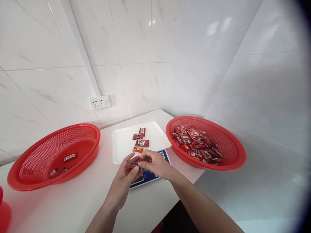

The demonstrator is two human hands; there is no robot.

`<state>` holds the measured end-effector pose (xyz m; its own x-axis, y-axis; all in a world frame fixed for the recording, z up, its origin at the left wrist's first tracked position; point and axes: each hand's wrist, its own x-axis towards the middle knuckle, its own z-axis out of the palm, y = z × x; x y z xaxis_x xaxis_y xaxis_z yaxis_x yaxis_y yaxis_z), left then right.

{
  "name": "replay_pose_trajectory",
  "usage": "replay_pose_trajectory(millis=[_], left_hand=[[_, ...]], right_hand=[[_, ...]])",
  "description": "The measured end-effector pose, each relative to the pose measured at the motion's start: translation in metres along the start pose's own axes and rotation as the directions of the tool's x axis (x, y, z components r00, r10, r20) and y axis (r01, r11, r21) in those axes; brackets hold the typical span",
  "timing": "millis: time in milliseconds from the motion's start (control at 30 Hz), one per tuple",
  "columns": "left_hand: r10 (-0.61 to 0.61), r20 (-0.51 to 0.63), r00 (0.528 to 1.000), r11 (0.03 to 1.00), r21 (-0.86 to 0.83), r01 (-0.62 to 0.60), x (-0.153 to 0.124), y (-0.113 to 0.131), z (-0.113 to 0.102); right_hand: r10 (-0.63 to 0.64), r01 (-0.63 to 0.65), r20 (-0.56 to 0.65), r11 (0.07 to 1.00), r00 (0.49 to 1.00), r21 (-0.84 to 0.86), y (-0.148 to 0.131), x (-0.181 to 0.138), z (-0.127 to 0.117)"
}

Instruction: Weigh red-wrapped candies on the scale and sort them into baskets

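My left hand (126, 173) and my right hand (155, 164) meet over the front of a digital scale. Between their fingertips is a small red wrapped candy (133, 167), partly covered by the fingers; both hands pinch it. Under the hands the scale's blue panel (148, 176) shows in part. Behind them, on its white weighing tray (122, 142), lie several red candy packets (142, 143) of different sizes, close to the tray's middle.
To the right stands a red mesh basket (236, 158) heaped with red and brown packets (194, 142). At left another red basket (91, 132) holds a few packets (70, 157). Both rest on a white table (102, 194) against a tiled wall with a socket (100, 102).
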<state>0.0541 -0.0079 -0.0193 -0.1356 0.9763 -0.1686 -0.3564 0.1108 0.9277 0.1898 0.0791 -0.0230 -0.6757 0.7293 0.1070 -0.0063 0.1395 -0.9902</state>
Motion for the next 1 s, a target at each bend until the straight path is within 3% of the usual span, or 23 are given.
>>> replay_pose_trajectory(millis=[200,467,600,1000], left_hand=[[0.031,-0.028,0.999,0.993,0.112,-0.027,0.0056,-0.0048,-0.0053],[0.097,-0.039,0.994,0.978,0.186,-0.089,0.0080,-0.0083,-0.0095],[0.114,-0.049,0.992,0.976,0.190,-0.103,0.0080,-0.0080,-0.0099],[0.032,0.045,0.998,0.935,0.351,-0.045,0.0072,-0.0084,-0.0050]], right_hand=[[0.000,-0.005,-0.110,0.999,0.994,-0.042,0.0006,0.0015,0.0003],[-0.008,0.005,-0.056,0.999,0.998,-0.049,0.0003,-0.0004,-0.0004],[0.015,-0.016,-0.007,0.991,1.000,-0.134,0.0004,-0.0020,-0.0030],[-0.028,0.015,-0.055,0.972,0.998,-0.235,-0.0018,-0.0044,-0.0021]])
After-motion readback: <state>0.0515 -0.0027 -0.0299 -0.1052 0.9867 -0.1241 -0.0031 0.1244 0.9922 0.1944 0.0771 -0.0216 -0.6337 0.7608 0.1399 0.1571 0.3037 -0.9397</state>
